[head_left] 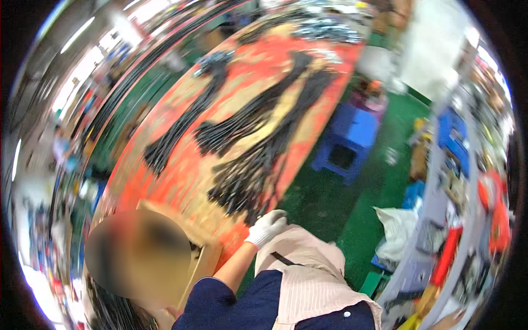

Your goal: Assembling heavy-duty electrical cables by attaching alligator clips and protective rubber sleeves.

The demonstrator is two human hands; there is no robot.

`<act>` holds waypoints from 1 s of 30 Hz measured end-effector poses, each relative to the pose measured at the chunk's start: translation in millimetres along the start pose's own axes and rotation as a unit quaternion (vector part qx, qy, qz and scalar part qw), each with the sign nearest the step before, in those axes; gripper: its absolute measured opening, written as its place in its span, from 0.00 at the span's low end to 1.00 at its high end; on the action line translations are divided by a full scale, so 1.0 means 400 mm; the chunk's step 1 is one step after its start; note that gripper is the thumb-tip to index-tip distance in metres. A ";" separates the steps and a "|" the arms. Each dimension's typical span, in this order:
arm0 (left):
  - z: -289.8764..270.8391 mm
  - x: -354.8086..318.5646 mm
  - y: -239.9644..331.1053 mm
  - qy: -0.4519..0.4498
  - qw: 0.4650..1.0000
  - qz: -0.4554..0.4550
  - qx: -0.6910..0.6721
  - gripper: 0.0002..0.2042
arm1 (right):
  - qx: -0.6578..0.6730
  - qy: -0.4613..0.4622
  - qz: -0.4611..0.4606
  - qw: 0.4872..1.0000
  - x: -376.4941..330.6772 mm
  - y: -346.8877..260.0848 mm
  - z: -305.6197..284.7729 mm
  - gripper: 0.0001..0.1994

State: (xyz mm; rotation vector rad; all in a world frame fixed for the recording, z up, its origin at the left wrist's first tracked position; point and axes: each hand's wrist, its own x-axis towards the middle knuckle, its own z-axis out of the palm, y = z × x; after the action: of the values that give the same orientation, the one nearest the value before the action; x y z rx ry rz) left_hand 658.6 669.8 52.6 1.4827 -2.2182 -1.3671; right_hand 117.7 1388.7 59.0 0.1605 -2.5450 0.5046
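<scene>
My left hand (268,227), in a white glove, is at the near right edge of a long table (179,190) with a worn red and tan top. It is right beside the loose ends of a fanned-out bundle of black cables (242,184). Motion blur smears its fingers, so whether they grip a cable is unclear. Farther up the table lie a second black cable bundle (239,126) and a third black cable bundle (190,113), both spread lengthwise. My right hand does not show.
Close on my left is another person (137,258), beside an open cardboard box (204,269). A blue plastic stool (352,129) stands on the green floor (324,203) right of the table. Shelves (426,247) packed with goods line the right side. Silvery bundles (327,30) lie at the far end.
</scene>
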 end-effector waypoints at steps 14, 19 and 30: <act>-0.005 -0.070 -0.053 0.453 0.559 -0.147 -0.679 0.29 | 0.414 -0.412 -0.270 0.765 0.075 -1.411 0.720 0.14; 0.031 -0.191 -0.175 0.652 0.440 -0.159 -0.597 0.27 | 0.382 -0.454 -0.404 0.696 0.029 -1.768 0.707 0.10; -0.099 -0.218 -0.423 0.716 0.339 -0.339 -0.508 0.27 | 0.139 -0.649 -0.477 0.576 -0.171 -1.826 1.059 0.17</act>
State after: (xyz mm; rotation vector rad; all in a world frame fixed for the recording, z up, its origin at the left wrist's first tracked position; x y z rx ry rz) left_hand 836.5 698.3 -20.1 1.6052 0.4528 -0.4541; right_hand 126.3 552.5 -75.9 2.7168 -2.8021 0.3055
